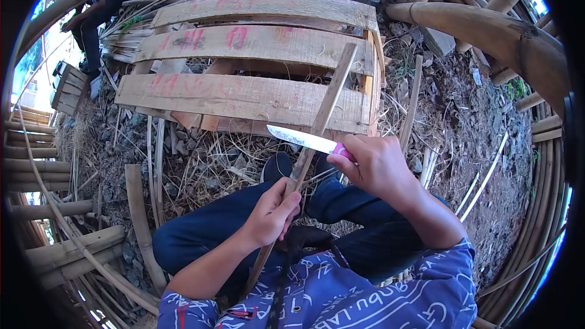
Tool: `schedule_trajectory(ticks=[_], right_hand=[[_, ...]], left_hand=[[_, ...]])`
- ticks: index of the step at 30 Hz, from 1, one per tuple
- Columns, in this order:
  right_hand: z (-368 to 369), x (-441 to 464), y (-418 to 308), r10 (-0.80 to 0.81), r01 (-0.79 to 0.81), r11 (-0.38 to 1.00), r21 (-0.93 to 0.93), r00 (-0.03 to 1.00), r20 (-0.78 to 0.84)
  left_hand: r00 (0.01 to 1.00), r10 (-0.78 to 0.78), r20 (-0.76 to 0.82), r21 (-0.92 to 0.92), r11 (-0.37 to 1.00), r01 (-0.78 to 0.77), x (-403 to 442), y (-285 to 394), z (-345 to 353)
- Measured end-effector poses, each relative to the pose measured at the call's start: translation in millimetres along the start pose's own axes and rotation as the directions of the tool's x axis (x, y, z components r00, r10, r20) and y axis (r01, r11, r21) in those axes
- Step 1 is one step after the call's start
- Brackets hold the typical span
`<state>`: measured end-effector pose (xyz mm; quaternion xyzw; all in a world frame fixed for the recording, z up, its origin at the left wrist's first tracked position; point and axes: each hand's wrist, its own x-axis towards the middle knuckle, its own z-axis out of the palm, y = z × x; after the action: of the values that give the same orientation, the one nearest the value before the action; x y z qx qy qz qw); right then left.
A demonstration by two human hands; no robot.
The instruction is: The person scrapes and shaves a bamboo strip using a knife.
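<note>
My left hand (272, 212) is closed around a long split bamboo strip (326, 105), which slants up and to the right from my lap. The strip's upper end overlaps a wooden pallet (244, 96) in the view. My right hand (373, 163) grips a knife (303, 139) by its pink handle. The blade points left and crosses the strip just above my left hand; whether its edge touches the strip is hard to tell.
Another person (96, 15) is at the upper left, near a small slatted crate (70, 88). A thick bamboo pole (487, 27) juts in at the upper right. Stacked poles (39, 169) line the left side. Shavings and loose strips litter the rocky ground.
</note>
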<state>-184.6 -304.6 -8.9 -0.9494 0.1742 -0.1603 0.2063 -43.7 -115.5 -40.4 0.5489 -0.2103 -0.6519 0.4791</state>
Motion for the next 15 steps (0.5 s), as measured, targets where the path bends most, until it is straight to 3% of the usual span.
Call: schedule_trajectory(ticks=[7,9,15], right_hand=[[9,-3,3,-0.007,0.008,1.0,-0.015,1.0,0.021],[9,-2,2,0.004,-0.003,1.0,-0.022,0.999,0.034],[9,-4,3,0.041,-0.043,0.999,0.016,0.995,0.09]], left_hand=[[0.996,0.029,-0.083,0.071,0.997,-0.023,-3,0,5],[0.967,0.21,-0.143,0.268,0.949,-0.166,-2,-4,6],[0.917,0.361,-0.17,0.487,0.84,-0.241,-1,-4,10]])
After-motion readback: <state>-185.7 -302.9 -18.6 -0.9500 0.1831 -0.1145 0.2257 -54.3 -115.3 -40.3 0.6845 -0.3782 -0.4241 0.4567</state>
